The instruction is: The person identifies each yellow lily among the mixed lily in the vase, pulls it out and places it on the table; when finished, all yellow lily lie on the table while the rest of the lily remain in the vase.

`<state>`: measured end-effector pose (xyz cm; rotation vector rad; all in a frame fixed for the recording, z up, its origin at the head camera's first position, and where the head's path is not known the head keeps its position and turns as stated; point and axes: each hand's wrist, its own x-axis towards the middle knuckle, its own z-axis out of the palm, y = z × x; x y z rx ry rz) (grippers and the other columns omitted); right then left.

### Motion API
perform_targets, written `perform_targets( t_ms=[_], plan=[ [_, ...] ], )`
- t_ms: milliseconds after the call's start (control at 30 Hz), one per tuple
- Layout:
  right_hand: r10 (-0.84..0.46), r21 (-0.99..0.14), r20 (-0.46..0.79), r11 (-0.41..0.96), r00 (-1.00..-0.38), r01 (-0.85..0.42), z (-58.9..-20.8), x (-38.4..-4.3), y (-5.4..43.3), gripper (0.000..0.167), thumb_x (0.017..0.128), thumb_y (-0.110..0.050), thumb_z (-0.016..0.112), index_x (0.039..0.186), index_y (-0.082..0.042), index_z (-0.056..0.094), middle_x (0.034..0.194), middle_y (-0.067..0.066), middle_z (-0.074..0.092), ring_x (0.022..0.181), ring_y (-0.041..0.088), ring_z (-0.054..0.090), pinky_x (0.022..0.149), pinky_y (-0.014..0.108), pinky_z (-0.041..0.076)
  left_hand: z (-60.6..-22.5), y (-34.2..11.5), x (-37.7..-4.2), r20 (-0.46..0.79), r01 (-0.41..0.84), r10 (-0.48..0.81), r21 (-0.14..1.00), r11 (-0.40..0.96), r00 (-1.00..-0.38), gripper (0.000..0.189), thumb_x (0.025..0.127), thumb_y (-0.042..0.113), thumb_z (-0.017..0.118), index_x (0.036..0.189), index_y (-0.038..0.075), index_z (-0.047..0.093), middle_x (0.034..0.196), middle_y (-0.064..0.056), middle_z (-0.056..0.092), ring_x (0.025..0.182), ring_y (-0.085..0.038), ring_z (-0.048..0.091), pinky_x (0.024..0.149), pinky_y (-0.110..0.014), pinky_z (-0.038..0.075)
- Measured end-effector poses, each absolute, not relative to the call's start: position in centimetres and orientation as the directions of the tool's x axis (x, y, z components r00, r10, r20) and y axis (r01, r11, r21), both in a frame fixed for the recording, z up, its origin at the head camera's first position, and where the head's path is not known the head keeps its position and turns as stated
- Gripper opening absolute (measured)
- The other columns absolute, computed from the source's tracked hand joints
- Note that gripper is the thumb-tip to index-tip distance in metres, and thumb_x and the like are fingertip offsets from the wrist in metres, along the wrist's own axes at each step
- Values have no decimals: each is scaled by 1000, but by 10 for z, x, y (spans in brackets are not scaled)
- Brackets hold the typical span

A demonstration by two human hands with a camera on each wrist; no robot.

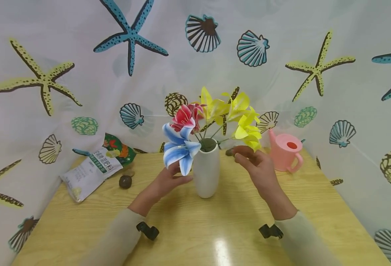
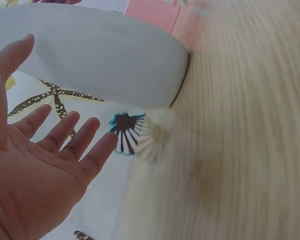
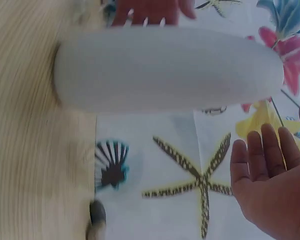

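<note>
In the head view a white vase [image 1: 206, 175] stands upright on the table, holding artificial lilies: a blue one [image 1: 181, 147], a red one [image 1: 188, 117] and several yellow ones [image 1: 247, 127]. My left hand [image 1: 166, 181] is left of the vase, below the blue lily; the left wrist view shows its fingers [image 2: 85, 142] spread and apart from the vase. On the other side, my right hand [image 1: 262, 170] hovers below the lowest yellow lily. Its fingers [image 3: 271, 152] are extended in the right wrist view and grip nothing; whether they touch a petal is hard to tell.
A pink watering can [image 1: 283, 153] stands at the back right of the wooden table [image 1: 228, 229]. To the left lie a white-and-green bag [image 1: 95, 170] and a dark round stone [image 1: 125, 181]. Another dark stone [image 1: 229, 152] sits behind the vase. A patterned curtain [image 1: 215, 77] surrounds the table.
</note>
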<state>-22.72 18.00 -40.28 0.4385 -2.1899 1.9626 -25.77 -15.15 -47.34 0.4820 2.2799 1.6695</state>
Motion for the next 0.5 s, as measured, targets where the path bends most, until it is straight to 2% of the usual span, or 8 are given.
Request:
perform_targets(
  t_ms=[100,167,233,333,500],
  plan=[
    [-73,-951,301,-88,-951,-295,-401,-229,163,24,109,-6,72,132,2,74,116,-10,82,114,9,77,103,26,64,-480,-141,-263,-25,74,439,975,208,-898,82,105,41,78,174,27,36,179,-5,43,169,-40,37,134,-72,33],
    [-42,-939,305,-184,-952,-292,-402,-230,152,21,108,-1,71,126,-7,79,114,-10,82,113,12,78,103,29,65,-485,-136,-264,-28,46,454,987,152,-890,83,105,40,78,175,31,35,181,-1,41,172,-36,32,137,-73,26],
    [-4,-915,318,-262,-948,-306,-402,-231,142,26,106,4,70,119,-15,82,112,-7,83,112,14,79,103,33,66,-488,-132,-263,-27,36,463,991,126,-886,83,104,40,79,174,35,35,181,3,40,173,-34,31,138,-72,22],
    [51,-883,345,-322,-937,-342,-401,-233,127,34,105,8,68,110,-23,83,110,-6,83,110,12,78,104,34,65,-490,-128,-261,-23,41,477,992,123,-879,83,102,41,80,172,39,36,179,7,43,171,-33,34,140,-70,20],
    [120,-836,344,-413,-931,-362,-397,-236,111,38,105,11,66,100,-23,82,111,-6,81,108,9,77,105,32,64,-493,-123,-261,-5,75,489,987,144,-872,81,100,41,80,170,39,39,175,9,47,168,-32,39,140,-68,22]
  ],
)
